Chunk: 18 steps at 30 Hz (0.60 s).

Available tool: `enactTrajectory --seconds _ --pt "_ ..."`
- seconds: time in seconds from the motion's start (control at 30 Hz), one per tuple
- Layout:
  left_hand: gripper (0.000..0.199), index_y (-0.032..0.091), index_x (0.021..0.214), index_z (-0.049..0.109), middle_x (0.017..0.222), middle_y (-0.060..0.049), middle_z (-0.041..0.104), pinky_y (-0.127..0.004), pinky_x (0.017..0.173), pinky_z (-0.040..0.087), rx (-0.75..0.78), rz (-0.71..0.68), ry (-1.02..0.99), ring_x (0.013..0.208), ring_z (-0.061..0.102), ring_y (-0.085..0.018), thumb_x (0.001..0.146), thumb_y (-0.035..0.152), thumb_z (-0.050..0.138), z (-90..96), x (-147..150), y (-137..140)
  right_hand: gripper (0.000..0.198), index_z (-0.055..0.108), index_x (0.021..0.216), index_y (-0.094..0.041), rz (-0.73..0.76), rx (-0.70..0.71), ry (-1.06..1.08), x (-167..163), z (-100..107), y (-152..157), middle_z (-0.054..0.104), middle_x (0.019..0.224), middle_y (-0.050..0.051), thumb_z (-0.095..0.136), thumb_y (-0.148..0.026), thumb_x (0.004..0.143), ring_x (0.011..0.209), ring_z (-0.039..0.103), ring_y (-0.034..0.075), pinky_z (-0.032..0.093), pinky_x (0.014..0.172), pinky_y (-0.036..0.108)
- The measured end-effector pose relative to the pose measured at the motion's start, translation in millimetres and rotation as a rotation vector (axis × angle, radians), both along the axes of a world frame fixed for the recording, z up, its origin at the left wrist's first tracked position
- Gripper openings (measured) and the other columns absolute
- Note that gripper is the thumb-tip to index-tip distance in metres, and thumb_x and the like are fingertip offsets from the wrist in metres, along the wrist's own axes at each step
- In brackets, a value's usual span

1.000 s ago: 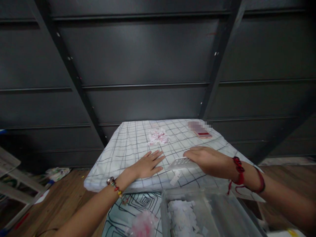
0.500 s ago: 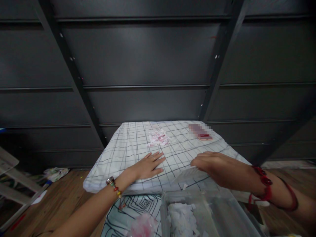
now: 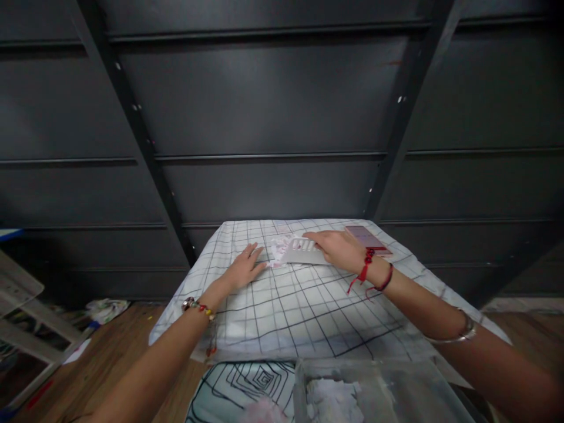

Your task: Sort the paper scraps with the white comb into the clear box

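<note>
the right hand (image 3: 338, 249) grips a slotted tool (image 3: 302, 256) at paper scraps (image 3: 278, 247), left hand (image 3: 240, 270) spread nearby.

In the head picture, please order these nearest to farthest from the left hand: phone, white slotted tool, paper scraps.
1. Paper scraps: just right of the left hand.
2. White slotted tool: farther right, in the right hand.
3. Phone: farthest right, beyond the right hand.

No lettering, brand, number or sign could be read: any marks on the phone (image 3: 365, 235) and any print on the paper scraps (image 3: 278, 249) were too small and blurred.
</note>
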<state>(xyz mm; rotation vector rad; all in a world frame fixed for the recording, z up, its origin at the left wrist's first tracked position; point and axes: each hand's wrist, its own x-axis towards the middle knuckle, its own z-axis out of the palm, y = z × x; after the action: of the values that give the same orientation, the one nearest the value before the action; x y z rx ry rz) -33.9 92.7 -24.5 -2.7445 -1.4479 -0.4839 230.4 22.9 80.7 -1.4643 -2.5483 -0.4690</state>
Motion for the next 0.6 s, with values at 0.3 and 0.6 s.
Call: enactTrajectory --seconds 0.3,0.6 --pt "0.048 0.011 0.121 0.045 0.131 -0.013 0.043 -0.034 0.101 0.027 0.018 0.072 0.054 0.122 0.036 -0.023 0.089 0.042 0.028 -13.2 -4 2 0.042 0.048 0.114 -0.017 0.043 0.009 -0.122 -18 -7 7 0.064 0.092 0.009 0.039 -0.006 0.075 0.081 0.059 0.019 0.039 0.064 0.028" --pt "0.043 0.01 0.12 0.047 0.13 -0.013 0.044 -0.033 0.099 0.03 0.033 0.083 0.086 0.12 0.039 -0.022 0.09 0.036 0.032 -11.6 -2 2 0.041 0.051 0.108 -0.017 0.052 0.008 -0.119 -17 -8 1 0.064 0.089 0.006 0.041 -0.002 0.072 0.079 0.058 0.017 0.036 0.064 0.027"
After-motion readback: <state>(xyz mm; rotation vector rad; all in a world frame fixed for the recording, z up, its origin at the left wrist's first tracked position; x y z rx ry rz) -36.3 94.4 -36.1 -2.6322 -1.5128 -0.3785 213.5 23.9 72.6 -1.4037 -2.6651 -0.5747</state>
